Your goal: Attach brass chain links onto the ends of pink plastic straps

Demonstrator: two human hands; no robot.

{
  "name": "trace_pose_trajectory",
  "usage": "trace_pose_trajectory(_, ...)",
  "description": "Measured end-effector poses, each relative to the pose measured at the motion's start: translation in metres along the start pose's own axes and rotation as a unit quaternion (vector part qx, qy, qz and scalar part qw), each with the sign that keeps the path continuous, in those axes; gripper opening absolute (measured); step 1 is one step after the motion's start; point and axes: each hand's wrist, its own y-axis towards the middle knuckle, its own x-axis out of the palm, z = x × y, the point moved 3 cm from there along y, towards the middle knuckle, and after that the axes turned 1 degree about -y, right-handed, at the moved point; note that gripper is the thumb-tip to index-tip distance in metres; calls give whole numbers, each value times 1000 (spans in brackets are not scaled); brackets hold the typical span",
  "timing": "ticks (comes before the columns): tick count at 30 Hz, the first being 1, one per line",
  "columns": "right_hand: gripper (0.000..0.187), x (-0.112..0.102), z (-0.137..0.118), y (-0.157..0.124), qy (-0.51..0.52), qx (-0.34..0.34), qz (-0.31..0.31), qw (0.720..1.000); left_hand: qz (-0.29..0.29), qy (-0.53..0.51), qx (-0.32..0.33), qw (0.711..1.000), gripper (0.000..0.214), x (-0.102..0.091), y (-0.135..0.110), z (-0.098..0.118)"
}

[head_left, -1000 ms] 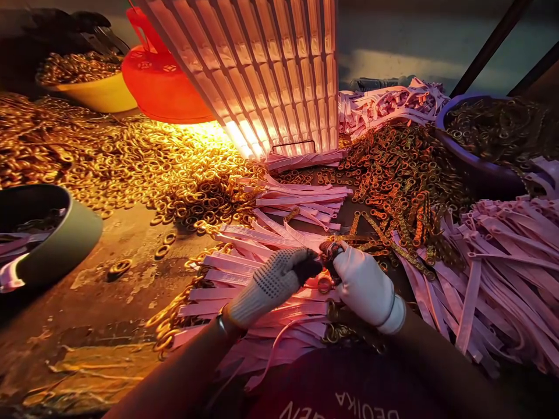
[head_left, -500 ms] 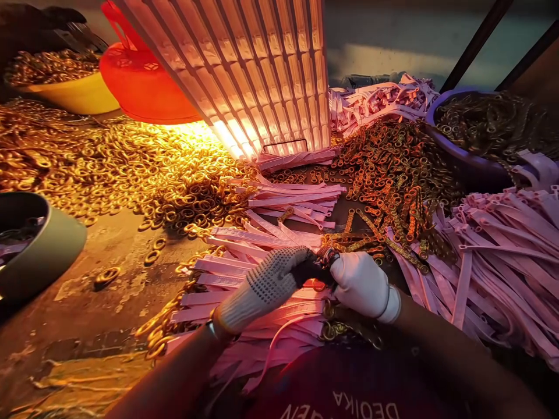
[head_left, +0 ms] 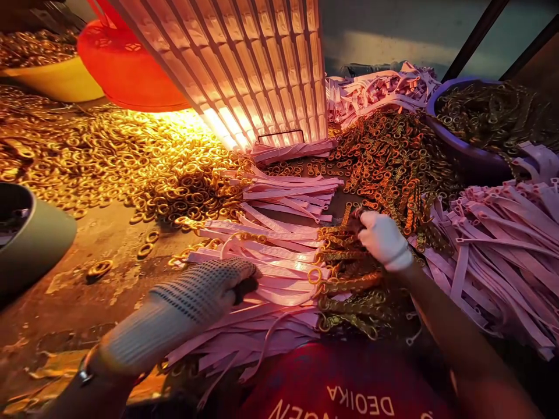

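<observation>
My left hand (head_left: 209, 288), in a dotted knit glove with dark fingertips, is over the left part of a row of pink straps (head_left: 279, 267). Its fingers are bent together, and whatever they may hold is hidden. My right hand (head_left: 382, 238), in a white glove, reaches to the edge of a heap of brass-coloured link pieces (head_left: 393, 157). Its dark fingertips are pinched beside a few loose links; what is between them cannot be made out. Gold rings (head_left: 314, 275) and brass chain pieces (head_left: 349, 285) hang at the ends of the straps.
Gold rings (head_left: 131, 151) are heaped at left under a glowing red lamp (head_left: 131, 70), beside a ribbed panel (head_left: 244, 70). A grey-green round container (head_left: 48, 233) stands at left, a purple tub (head_left: 471, 154) of links at right. More pink straps (head_left: 502, 250) pile at right.
My hands have parted from the middle, where they met over a small piece. The left has moved left and down onto the straps, the right up and right to the links. The view has shifted slightly.
</observation>
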Motion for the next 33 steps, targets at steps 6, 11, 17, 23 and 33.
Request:
trace_pose_trajectory(6,29,32,22,68,-96,108,-31,989,-31,7,56,998,27,34,23,33)
trace_pose_trajectory(11,27,46,38,73,-74,112,-49,990,-99,-11,131,986,32,70,31,41)
trace_pose_trajectory(17,20,48,42,75,-47,71,-33,996,-93,6,150,984,34,79,28,39)
trace_pose_trajectory(23,39,24,26,38,59,-6,60,996,-94,-211,-62,971,26,69,29,42)
trace_pose_trajectory(33,55,-6,-53,-49,141,-195,80,967,-72,-564,-223,792,29,85,34,45)
